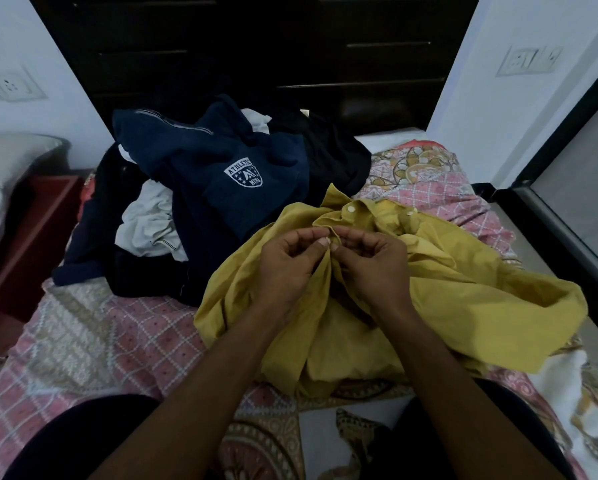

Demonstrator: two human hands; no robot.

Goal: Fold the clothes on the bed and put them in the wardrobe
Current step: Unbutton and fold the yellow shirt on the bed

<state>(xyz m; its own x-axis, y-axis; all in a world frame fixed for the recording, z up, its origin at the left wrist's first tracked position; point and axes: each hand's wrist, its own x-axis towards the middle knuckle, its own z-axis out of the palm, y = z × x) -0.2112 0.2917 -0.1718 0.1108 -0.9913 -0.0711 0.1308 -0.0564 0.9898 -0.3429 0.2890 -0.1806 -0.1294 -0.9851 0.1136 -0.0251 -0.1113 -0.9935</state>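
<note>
Nearest to me, the patterned pink bedspread (100, 341) filled the foreground. On it, close in front of the body, lay the yellow shirt (463, 282), crumpled and spread more to the right than the left. Both hands were on it near its middle. The left hand (283, 261) and the right hand (370, 261) met fingertip to fingertip, fingers curled. Each pinched the front edge of the shirt between thumb and forefinger at what looked like a button position; I could not tell whether a button was between them. Just beyond the fingertips the collar (335, 199) sat bunched, with a white button (351, 209) showing beside it.

I judged the shirt light, thin and limp: it would drape and slide out of shape, not hold a crease by itself. Nothing about it looked fragile beyond the buttons. For folding, I reckoned the best holds were the firmer parts, the collar, shoulder seams and buttoned edge, with the body smoothed flat on the bed first.

Farther off, left of the collar and apart from the hands, a heap waited: a navy sweatshirt (221, 161) with a white crest on top, a white garment (148, 223) beneath it, a black garment (328, 150) behind. Beyond that stood a dark panelled unit (256, 46); whether it was the wardrobe I could not tell.
</note>
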